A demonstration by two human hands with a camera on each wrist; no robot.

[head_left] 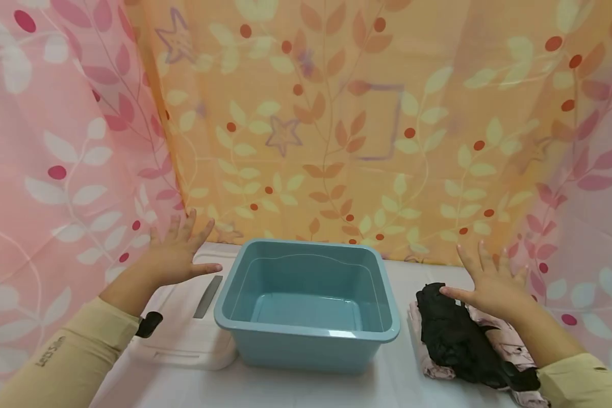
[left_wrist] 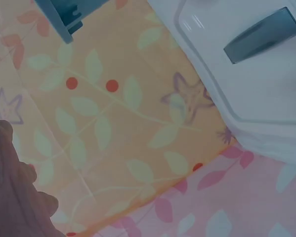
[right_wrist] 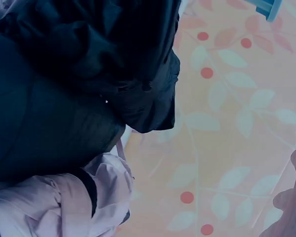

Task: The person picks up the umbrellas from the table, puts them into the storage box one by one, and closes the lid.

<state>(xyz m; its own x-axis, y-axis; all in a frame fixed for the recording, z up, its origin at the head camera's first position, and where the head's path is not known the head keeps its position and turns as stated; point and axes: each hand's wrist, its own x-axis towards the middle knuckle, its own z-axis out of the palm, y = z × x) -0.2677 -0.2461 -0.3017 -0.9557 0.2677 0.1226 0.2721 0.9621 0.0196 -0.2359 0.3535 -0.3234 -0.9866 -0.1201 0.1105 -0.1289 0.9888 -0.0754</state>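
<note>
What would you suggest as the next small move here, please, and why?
Perhaps lower the right hand to grip the black cloth: that hand holds nothing, the cloth lies atop pink fabric near it, and the blue basin looks empty.

Bare left grip [head_left: 175, 258] splayed wide, bare right grip [head_left: 496, 288] pretty much the same, thumbs [head_left: 207, 269] pointing inward, both beige-sleeved arms [head_left: 66, 357] stretched out front.
</note>
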